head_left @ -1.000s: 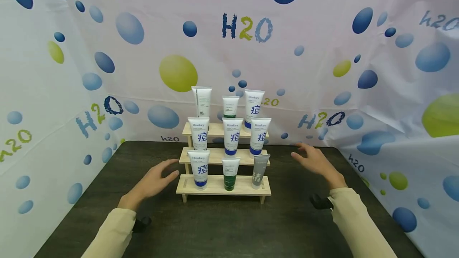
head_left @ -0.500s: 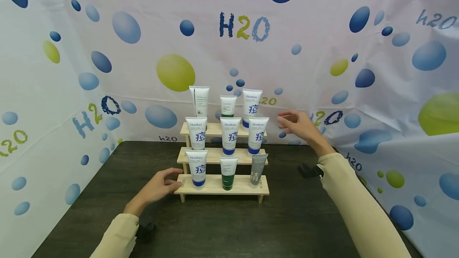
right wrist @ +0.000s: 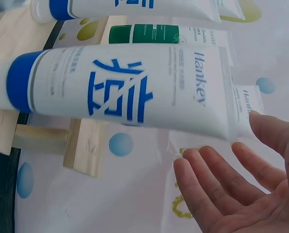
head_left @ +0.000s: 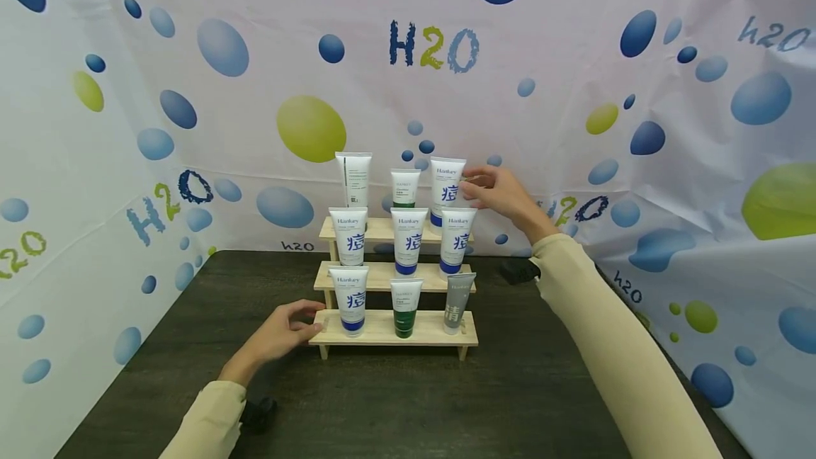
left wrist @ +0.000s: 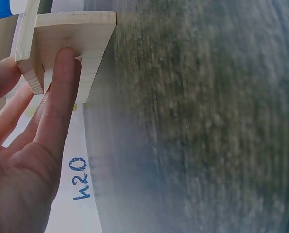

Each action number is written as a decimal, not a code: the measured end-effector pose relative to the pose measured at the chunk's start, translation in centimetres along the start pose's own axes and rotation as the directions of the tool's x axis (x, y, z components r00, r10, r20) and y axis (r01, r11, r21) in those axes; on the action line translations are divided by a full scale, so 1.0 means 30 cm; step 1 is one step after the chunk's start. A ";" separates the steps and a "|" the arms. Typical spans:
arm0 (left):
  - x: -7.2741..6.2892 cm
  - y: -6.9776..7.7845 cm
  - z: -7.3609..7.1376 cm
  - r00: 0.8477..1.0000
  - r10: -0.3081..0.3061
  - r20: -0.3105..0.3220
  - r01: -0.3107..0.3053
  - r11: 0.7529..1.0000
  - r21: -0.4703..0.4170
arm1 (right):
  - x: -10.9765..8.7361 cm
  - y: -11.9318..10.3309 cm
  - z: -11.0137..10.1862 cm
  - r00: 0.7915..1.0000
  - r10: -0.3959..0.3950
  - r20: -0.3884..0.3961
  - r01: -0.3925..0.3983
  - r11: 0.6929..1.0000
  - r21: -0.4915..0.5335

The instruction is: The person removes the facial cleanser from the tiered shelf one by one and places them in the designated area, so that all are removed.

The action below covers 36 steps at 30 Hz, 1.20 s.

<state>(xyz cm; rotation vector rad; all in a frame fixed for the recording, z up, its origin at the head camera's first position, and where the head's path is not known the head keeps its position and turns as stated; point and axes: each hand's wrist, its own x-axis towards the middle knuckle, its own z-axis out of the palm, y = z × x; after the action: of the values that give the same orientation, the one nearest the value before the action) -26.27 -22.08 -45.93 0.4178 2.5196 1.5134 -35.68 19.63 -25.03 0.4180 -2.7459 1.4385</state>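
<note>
A three-tier wooden display rack (head_left: 382, 340) stands on the dark table, with white, green and grey squeeze tubes on its steps. My left hand (head_left: 274, 333) holds the left end of the lowest step; in the left wrist view its thumb and fingers lie on either side of the wooden end (left wrist: 76, 24). My right hand (head_left: 503, 195) is beside the blue-capped white tube (head_left: 446, 183) at the top right. In the right wrist view, thumb and fingers (right wrist: 202, 179) are spread, near that tube's upper end (right wrist: 248, 99). A middle-tier tube (right wrist: 120, 87) covers most of it.
The middle step bears several blue-capped white tubes (head_left: 407, 239). Below them are another such tube (head_left: 348, 296), a small green-and-white tube (head_left: 405, 303) and a grey tube (head_left: 457, 303). A printed backdrop (head_left: 548, 34) closes off the back and sides of the dark table (head_left: 395, 409).
My right hand has moved left and up, from over the table's right side to the top-right tube. My left hand has come right and down onto the rack's lowest step.
</note>
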 end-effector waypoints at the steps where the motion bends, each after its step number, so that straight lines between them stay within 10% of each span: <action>1: 0.002 -0.001 0.000 1.000 -0.011 -0.005 0.011 1.000 -0.004 | 0.006 -0.003 0.004 1.000 0.004 0.003 -0.004 1.000 0.006; 36: 0.014 0.001 -0.003 0.997 -0.071 -0.006 0.071 0.997 -0.010 | 0.050 0.004 0.010 0.989 0.003 -0.146 0.019 0.988 0.151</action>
<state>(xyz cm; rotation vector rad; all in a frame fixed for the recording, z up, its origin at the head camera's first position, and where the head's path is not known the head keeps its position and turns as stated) -26.70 -22.00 -45.86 0.3187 2.5021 1.5029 -37.10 19.10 -25.11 0.3124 -2.5288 1.6134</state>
